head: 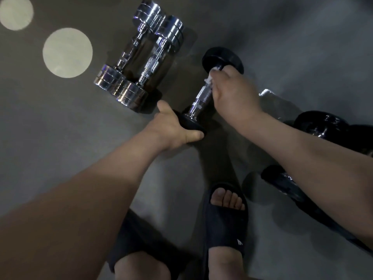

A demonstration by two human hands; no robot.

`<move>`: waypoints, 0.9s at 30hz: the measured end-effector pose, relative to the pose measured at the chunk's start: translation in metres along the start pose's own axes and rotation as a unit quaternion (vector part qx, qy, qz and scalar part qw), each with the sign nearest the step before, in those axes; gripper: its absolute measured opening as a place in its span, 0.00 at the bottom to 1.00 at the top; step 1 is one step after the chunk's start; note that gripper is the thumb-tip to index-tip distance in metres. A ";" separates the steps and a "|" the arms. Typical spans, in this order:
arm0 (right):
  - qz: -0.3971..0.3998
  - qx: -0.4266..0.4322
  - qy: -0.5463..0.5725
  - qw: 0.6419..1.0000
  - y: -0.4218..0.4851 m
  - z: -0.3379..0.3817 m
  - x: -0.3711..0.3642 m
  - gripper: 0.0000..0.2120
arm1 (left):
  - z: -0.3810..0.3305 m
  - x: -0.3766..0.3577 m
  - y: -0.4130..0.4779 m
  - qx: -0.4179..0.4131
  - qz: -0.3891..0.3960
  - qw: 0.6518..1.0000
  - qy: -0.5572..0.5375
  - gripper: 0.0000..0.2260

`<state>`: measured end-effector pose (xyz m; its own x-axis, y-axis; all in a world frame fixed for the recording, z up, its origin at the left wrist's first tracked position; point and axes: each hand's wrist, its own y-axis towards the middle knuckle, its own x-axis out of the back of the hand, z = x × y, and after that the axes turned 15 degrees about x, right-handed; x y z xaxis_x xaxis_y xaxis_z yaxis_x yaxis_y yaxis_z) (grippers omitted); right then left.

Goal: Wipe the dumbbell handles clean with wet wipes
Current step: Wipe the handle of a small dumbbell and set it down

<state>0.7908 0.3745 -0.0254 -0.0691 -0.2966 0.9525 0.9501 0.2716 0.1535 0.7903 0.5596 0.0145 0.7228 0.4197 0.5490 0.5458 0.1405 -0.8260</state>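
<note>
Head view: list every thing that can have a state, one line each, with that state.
Black-ended dumbbell with knurled chrome handle: held by both hands.
White wet wipe: bunched against the handle's far part.
Left hand: grips the dumbbell's near black end.
Right hand: grips the wipe round the handle.
Two all-chrome dumbbells: lying side by side, untouched.
Black dumbbells at right: lying, partly hidden.

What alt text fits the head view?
A person's right hand holds a white wet wipe against the knurled handle of a black-ended dumbbell, while the left hand grips its near end. Two chrome dumbbells lie side by side on the grey floor to the left; a foot in a black slide shows below.
</note>
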 end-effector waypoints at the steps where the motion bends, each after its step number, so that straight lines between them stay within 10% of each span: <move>1: 0.003 -0.001 -0.004 1.000 -0.004 0.000 0.001 0.17 | -0.001 0.001 0.001 0.008 0.009 1.000 -0.005 0.50; 14: 0.002 0.016 0.044 0.999 -0.008 -0.008 0.008 0.12 | -0.007 -0.014 0.001 0.012 -0.023 0.999 0.044 0.53; 19: 0.067 0.149 0.099 0.982 -0.021 0.004 0.013 0.10 | -0.005 -0.012 0.001 0.005 -0.021 0.998 0.051 0.53; 27: 0.019 0.038 0.124 0.991 -0.025 -0.001 0.005 0.10 | -0.005 -0.011 0.001 0.005 -0.021 0.998 0.056 0.52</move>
<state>0.7665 0.3652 -0.0252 0.0531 -0.4986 0.8652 0.9242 0.3527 0.1466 0.7848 0.5509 0.0086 0.7428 0.3097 0.5935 0.5730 0.1643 -0.8029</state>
